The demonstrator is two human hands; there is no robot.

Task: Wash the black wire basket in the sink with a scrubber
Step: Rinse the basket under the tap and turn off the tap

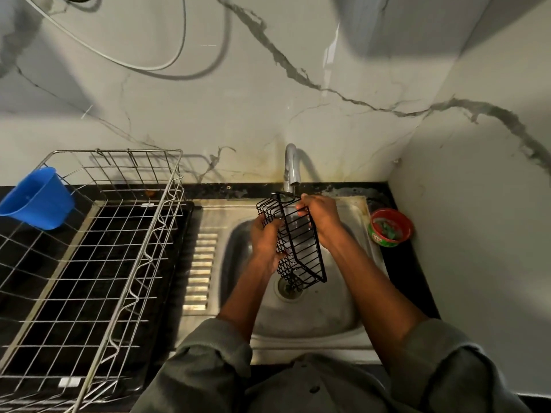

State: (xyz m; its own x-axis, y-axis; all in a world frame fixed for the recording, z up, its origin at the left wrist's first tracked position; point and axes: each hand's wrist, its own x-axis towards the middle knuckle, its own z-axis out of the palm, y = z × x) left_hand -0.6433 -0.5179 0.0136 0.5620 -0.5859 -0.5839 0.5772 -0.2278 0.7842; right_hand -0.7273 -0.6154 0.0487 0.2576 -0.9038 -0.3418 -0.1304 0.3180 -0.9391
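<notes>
The black wire basket (298,251) is held tilted over the steel sink (343,317), its upper end right under the tap's spout (292,171). My left hand (267,239) grips the basket's left side, fingers curled through the wires. My right hand (320,217) grips its upper right rim. The drain (287,289) lies just below the basket's lower end. A small red and green tub (390,228) with a green scrubber inside stands on the counter to the right of the sink. I cannot tell whether water is running.
A large silver wire dish rack (98,263) fills the black counter on the left, with a blue plastic cup (37,199) hung at its far left corner. Marble walls close in behind and on the right. Cables hang on the back wall.
</notes>
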